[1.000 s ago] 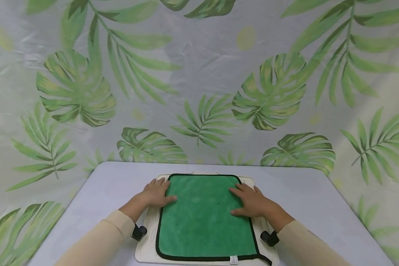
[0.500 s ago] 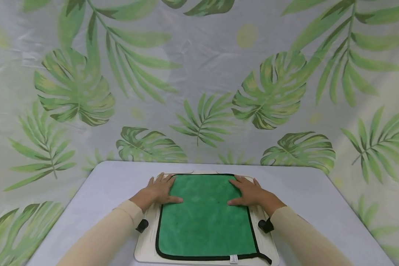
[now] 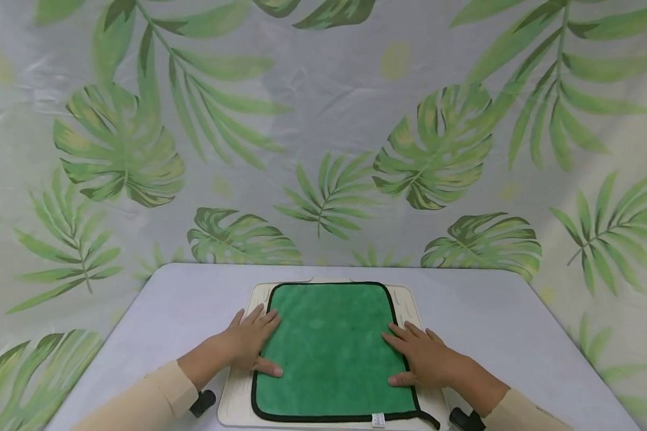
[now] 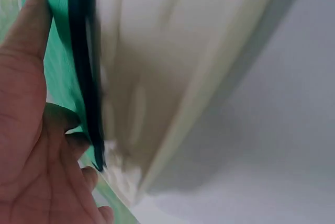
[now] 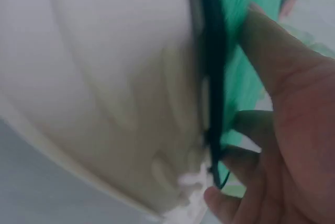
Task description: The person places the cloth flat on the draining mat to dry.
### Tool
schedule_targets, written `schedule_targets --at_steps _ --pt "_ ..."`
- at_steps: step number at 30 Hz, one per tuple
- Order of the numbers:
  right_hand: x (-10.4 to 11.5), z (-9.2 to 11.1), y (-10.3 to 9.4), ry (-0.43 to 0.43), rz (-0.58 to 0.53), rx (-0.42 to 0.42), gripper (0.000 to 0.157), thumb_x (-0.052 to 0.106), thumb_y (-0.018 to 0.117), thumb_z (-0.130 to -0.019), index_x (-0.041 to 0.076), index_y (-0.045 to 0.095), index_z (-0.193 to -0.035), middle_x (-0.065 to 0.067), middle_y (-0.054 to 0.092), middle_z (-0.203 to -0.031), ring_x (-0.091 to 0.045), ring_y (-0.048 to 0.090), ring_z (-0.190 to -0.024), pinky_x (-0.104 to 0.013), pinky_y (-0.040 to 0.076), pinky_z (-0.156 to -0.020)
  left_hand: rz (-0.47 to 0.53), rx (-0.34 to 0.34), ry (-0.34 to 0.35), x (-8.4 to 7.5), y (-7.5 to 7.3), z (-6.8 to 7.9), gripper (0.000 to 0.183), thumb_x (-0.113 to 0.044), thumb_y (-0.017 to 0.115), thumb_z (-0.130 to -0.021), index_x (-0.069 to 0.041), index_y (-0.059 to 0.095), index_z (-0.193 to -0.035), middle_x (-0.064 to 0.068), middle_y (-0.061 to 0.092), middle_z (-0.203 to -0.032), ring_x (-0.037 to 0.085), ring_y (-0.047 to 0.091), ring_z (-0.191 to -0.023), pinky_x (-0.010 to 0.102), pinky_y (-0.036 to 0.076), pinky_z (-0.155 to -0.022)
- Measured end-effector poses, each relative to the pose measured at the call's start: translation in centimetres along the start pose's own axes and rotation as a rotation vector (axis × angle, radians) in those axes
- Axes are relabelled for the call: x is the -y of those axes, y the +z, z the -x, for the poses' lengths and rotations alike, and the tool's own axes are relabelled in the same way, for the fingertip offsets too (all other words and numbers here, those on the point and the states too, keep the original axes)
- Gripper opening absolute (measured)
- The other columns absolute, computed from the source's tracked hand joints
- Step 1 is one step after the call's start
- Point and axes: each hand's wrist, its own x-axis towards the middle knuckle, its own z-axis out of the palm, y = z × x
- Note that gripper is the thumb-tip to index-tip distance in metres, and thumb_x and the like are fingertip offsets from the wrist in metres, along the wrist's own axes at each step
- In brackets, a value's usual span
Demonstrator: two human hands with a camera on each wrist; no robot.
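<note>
A green cloth [image 3: 329, 353] with a black edge band lies spread flat over a cream-coloured board [image 3: 236, 395] with ridges along its sides. My left hand [image 3: 246, 342], fingers spread, rests at the cloth's left edge, its thumb over the green face. On the opposite edge my right hand [image 3: 426, 357] lies likewise, fingers straight and thumb pointing inward. Neither hand grips anything. In the left wrist view the thumb and fingertips meet the cloth [image 4: 60, 62] beside its dark band. The right wrist view has the fingertips at the cloth's [image 5: 243, 77] edge, above the ridged board [image 5: 104, 77].
The board sits on a white table [image 3: 496, 335] whose far edge meets a leaf-printed curtain [image 3: 334, 120]. A white label [image 3: 378, 420] and a black loop [image 3: 430, 419] stick out from the cloth's near edge. Black wrist cameras [image 3: 202, 403] hang below both sleeves.
Both hands slid from the sides toward the far corners of the cloth, then back toward me along its edges. The cloth and board stay in place.
</note>
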Motion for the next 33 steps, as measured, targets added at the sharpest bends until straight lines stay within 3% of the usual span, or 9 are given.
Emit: schedule_targets --at_steps 5,8,16,22,27,33 --pt "0.7 1.7 0.7 0.024 0.001 0.007 0.101 0.065 0.074 -0.08 0.013 0.036 -0.159 -0.014 0.03 -0.167 -0.052 0.02 -0.153 -0.079 0.019 -0.114 0.046 0.047 0.052 -0.7 0.9 1.9 0.126 -0.083 0.068 -0.07 -0.012 0.021 -0.164 0.011 0.015 -0.173 0.037 0.011 -0.16 0.067 0.013 -0.124" --pt "0.6 2.4 1.2 0.013 -0.002 0.003 0.105 0.067 0.073 -0.079 0.013 0.035 -0.16 -0.013 0.03 -0.167 -0.053 0.02 -0.153 -0.08 0.02 -0.113 0.079 0.035 0.071 -0.7 1.4 2.6 0.131 -0.082 0.072 -0.067 -0.013 0.019 -0.164 0.012 0.012 -0.173 0.04 0.012 -0.159 0.07 0.013 -0.123" --pt "-0.9 3.6 2.6 -0.119 -0.047 -0.072 0.102 0.066 0.07 -0.084 0.011 0.031 -0.161 -0.02 0.029 -0.167 -0.06 0.019 -0.149 -0.084 0.022 -0.105 0.132 -0.001 0.076 0.0 2.3 3.3 0.141 -0.081 0.08 -0.057 -0.015 0.017 -0.164 0.011 0.009 -0.174 0.047 0.01 -0.158 0.073 0.012 -0.121" --pt "-1.9 4.1 3.4 -0.145 -0.071 -0.125 0.097 0.062 0.068 -0.087 0.015 0.029 -0.162 -0.017 0.029 -0.167 -0.061 0.018 -0.149 -0.086 0.02 -0.103 0.13 -0.022 0.07 0.8 2.6 3.6 0.137 -0.079 0.078 -0.059 -0.017 0.017 -0.164 0.007 0.009 -0.174 0.05 0.009 -0.157 0.075 0.011 -0.12" --pt "-3.0 4.6 3.5 -0.137 -0.095 -0.103 0.098 0.063 0.069 -0.085 0.017 0.031 -0.162 -0.019 0.03 -0.166 -0.061 0.016 -0.149 -0.087 0.021 -0.101 0.208 -0.04 0.072 1.4 2.6 4.4 0.131 -0.076 0.079 -0.061 -0.015 0.022 -0.163 0.007 0.016 -0.173 0.052 0.008 -0.156 0.077 0.008 -0.119" --pt "-5.8 3.9 2.0 -0.096 -0.133 -0.15 0.1 0.063 0.075 -0.08 0.013 0.038 -0.158 -0.021 0.03 -0.165 -0.058 0.023 -0.148 -0.081 0.032 -0.104 0.301 -0.192 0.099 3.5 3.0 4.5 0.103 -0.064 0.075 -0.079 -0.008 0.038 -0.157 0.013 0.034 -0.166 0.056 0.016 -0.152 0.078 0.017 -0.115"
